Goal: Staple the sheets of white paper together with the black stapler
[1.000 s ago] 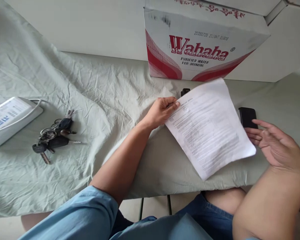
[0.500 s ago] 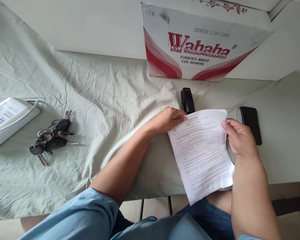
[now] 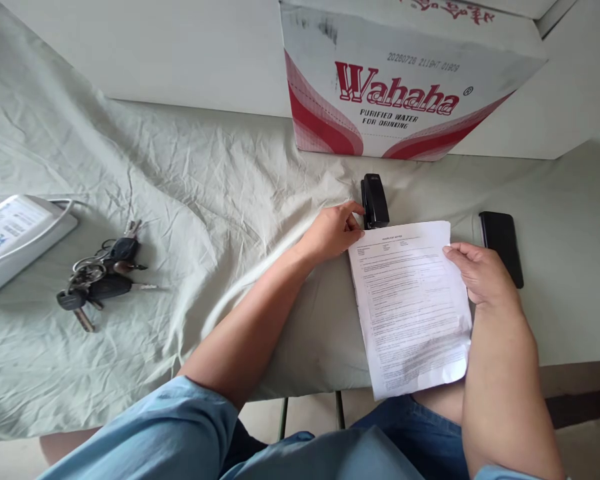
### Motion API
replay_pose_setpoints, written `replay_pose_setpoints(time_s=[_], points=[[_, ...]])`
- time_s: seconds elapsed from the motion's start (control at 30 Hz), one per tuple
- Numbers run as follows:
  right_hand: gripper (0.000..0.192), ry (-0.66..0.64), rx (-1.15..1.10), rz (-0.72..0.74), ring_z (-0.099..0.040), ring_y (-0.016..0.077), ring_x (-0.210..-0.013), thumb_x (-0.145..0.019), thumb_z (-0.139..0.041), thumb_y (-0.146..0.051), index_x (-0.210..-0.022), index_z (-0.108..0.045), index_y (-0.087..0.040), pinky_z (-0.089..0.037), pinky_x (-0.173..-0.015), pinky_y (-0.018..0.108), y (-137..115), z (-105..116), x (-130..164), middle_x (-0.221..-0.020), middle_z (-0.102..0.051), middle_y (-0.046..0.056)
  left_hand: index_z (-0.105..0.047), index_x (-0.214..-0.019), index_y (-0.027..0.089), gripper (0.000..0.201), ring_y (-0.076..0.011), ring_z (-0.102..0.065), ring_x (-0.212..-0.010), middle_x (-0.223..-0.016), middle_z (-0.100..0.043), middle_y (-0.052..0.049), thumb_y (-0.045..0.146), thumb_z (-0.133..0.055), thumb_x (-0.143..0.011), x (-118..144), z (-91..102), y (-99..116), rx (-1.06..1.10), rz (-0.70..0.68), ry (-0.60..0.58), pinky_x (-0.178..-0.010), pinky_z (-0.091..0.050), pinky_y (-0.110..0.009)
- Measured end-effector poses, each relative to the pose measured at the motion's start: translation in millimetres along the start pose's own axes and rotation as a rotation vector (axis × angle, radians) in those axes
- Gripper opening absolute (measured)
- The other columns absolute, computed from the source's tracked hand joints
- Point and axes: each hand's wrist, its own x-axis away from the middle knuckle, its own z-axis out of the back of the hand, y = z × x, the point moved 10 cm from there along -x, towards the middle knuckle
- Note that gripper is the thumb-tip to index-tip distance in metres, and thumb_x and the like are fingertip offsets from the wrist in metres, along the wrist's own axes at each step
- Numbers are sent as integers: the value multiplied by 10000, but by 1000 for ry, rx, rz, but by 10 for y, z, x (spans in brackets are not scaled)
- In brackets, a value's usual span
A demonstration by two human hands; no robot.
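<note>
**Paper overhanging the desk edge, stapler at the fingertips**

White printed sheets of paper (image 3: 413,307) lie on the pale green crumpled cloth (image 3: 190,200) that covers the desk, with their lower end past the front edge, over the person's lap. The right hand (image 3: 480,273) rests on the right margin, its fingers (image 3: 457,252) curled and pressed on the top right corner. The left hand (image 3: 335,230) sits at the top left corner, fingers loosely bent, fingertips touching the small black stapler (image 3: 375,200) just above the sheets; whether they grip it I cannot tell.

Risks, as I judge them: the overhanging end could tip the sheets off if the right hand lifts; the loose cloth could let the stapler skid. The black phone (image 3: 501,247) lies just beside the right hand, where a wrist could nudge it.
</note>
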Motion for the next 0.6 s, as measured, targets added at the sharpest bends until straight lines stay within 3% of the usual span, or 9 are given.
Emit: replay_pose_setpoints(time_s=[0.17,0.27,0.37,0.47,0.6], points=[[489,47,-21,28,-627,152,-666,-608,-1092,-583,-842,-838,-236,-519,-635,301,-53,56,-10,-693,-756,-37,-754,-1243,187,362,-114,-691,-667,-998,-809,-1,44,-686,-918,-17,17,-90,117,36,58,-729,-583,-296],[490,86,-46,51,-660,171,-702,-613,-1088,-592,-833,-834,-236,-545,-672,321,-76,99,-8,-718,-776,-24,-777,-1276,180,409,-131,-733,-750,-1094,-805,-41,27,-672,-911,-31,47,-115,102,-2,107,-788,-627,-311],[497,106,-66,58,-692,194,-711,-588,-1100,-601,-818,-834,-250,-572,-695,344,-63,120,-30,-707,-775,-12,-813,-1414,196,583,-201,-791,-1056,-1290,-785,-104,-8,-624,-902,-14,117,-23,-32,-172,188,-1029,-679,-385],[490,128,-77,55,-717,223,-692,-581,-1097,-636,-797,-835,-282,-592,-680,378,-21,144,-79,-683,-762,-3,-844,-1501,308,724,-254,-710,-1379,-1553,-706,-111,-27,-534,-940,56,106,135,-196,-395,220,-1229,-629,-479],[444,140,-70,67,-734,245,-678,-609,-1096,-632,-811,-851,-322,-611,-658,403,28,183,-124,-685,-768,-8,-892,-1471,378,782,-284,-652,-1377,-1611,-705,-95,-41,-440,-991,84,-24,196,-367,-458,146,-1206,-612,-517]])
